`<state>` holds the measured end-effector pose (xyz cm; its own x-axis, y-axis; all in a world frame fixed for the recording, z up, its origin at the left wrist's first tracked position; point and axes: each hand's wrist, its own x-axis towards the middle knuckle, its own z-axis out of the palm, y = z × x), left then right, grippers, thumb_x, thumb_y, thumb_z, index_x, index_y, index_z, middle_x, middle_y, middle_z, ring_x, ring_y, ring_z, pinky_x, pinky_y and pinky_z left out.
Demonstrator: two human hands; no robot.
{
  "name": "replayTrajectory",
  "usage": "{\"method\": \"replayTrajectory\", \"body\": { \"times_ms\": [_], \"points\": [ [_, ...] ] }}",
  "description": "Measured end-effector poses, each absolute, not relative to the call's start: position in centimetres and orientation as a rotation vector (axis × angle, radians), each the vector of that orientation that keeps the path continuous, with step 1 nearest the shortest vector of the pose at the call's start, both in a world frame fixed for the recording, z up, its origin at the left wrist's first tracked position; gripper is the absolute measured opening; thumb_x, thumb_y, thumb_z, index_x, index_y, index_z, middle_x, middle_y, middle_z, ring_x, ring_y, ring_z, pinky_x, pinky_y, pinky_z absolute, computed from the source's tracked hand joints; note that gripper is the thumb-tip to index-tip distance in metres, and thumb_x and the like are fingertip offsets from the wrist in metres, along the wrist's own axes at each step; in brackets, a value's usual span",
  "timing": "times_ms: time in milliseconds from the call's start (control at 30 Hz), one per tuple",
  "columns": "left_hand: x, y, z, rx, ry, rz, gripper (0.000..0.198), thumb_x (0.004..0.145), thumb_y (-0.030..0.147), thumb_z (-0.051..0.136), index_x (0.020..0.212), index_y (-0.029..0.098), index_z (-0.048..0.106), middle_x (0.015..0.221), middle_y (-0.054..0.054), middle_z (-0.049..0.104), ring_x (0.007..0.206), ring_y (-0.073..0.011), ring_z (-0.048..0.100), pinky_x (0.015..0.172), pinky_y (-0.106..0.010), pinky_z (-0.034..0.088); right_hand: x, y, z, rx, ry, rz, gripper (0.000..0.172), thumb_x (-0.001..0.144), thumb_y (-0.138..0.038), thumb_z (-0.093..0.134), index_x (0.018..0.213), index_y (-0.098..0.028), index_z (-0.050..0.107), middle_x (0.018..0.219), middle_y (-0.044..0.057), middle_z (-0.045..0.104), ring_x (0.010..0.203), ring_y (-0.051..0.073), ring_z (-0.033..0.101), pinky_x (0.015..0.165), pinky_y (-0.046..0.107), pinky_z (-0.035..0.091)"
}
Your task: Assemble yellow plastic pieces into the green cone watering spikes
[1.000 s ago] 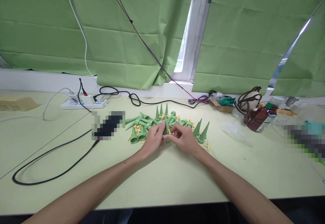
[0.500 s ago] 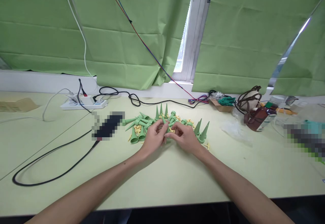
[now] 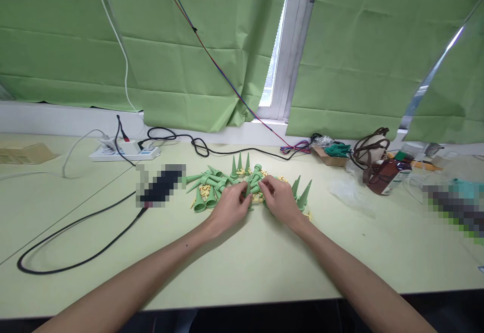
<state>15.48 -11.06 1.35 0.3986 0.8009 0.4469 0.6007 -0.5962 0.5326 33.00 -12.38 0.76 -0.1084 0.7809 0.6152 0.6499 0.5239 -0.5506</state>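
Observation:
In the head view, my left hand [image 3: 231, 203] is closed round a green plastic cone [image 3: 248, 190], whose pointed end sticks up between thumb and fingers. To its right and slightly apart, my right hand [image 3: 279, 199] has its thumb and fingers drawn together over the pile; anything in the pinch is too small to tell. Around and beyond both hands lies a heap of green cones [image 3: 216, 182], mostly on their sides. Small yellow pieces [image 3: 204, 191] are scattered among them. Several cones stand point up, including one right of my right hand [image 3: 303, 196].
A dark pixelated device [image 3: 162, 186] with a looping black cable lies left of the heap. Behind stands a white power strip [image 3: 124, 151]. On the right are a clear plastic bag [image 3: 351, 194], a cardboard box [image 3: 329, 156] with green items, and a brown bottle [image 3: 389, 176].
My right hand has drawn away from my left, opening a gap between them. The cone in my left hand now points more upright.

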Motion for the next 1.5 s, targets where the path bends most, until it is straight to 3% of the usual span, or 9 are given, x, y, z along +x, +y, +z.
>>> {"method": "replayTrajectory", "body": {
  "times_ms": [167,300,600,967,1200,1500],
  "points": [
    [15.4,-11.0,1.4,2.351,1.238,0.969,0.014,0.089,0.026,0.05,0.076,0.02,0.049,0.066,0.0,0.057,0.06,-0.0173,0.051,0.057,-0.028,0.034,33.1,-12.2,0.6,-1.232,-1.906,0.124,0.009,0.094,-0.017,0.05,0.093,-0.02,0.059,0.08,0.003,0.064,0.076,0.019,0.058,0.073,0.029,0.042],
    [15.4,-11.1,1.5,2.339,1.258,0.983,0.007,0.088,0.025,0.052,0.083,0.02,0.053,0.066,-0.001,0.058,0.059,-0.0179,0.052,0.056,-0.028,0.033,33.2,-12.2,0.4,-1.263,-1.993,0.076,0.014,0.088,-0.01,0.053,0.096,-0.019,0.061,0.088,0.006,0.066,0.089,0.022,0.057,0.082,0.033,0.042],
    [15.3,-11.2,1.4,2.359,1.355,0.964,0.013,0.09,0.028,0.05,0.095,0.018,0.057,0.068,-0.001,0.058,0.059,-0.0187,0.052,0.057,-0.029,0.033,33.2,-12.4,0.2,-1.401,-2.135,0.007,0.013,0.081,-0.009,0.058,0.09,-0.019,0.061,0.092,0.006,0.066,0.094,0.025,0.053,0.087,0.038,0.036],
    [15.6,-11.7,1.7,2.358,1.339,1.154,0.028,0.096,0.034,0.048,0.119,0.02,0.054,0.105,-0.007,0.062,0.065,-0.0151,0.053,0.066,-0.03,0.041,33.1,-12.4,-0.1,-1.455,-2.213,-0.093,0.017,0.079,-0.009,0.06,0.093,-0.018,0.063,0.091,0.008,0.066,0.095,0.026,0.052,0.089,0.041,0.035],
    [15.8,-12.0,1.5,2.334,1.335,1.259,0.024,0.095,0.032,0.051,0.115,0.02,0.051,0.098,-0.005,0.057,0.07,-0.015,0.052,0.064,-0.028,0.039,33.0,-12.5,0.0,-1.47,-2.218,-0.042,0.014,0.082,-0.008,0.058,0.089,-0.019,0.063,0.087,0.007,0.067,0.091,0.025,0.054,0.087,0.039,0.035],
    [16.1,-12.7,1.7,2.155,1.286,1.391,0.023,0.093,0.033,0.052,0.111,0.022,0.043,0.083,0.001,0.049,0.059,-0.011,0.045,0.057,-0.025,0.034,32.8,-12.4,-0.2,-1.459,-2.194,-0.047,0.016,0.087,-0.007,0.053,0.086,-0.018,0.063,0.081,0.005,0.066,0.086,0.023,0.054,0.082,0.036,0.034]
  ]
}}
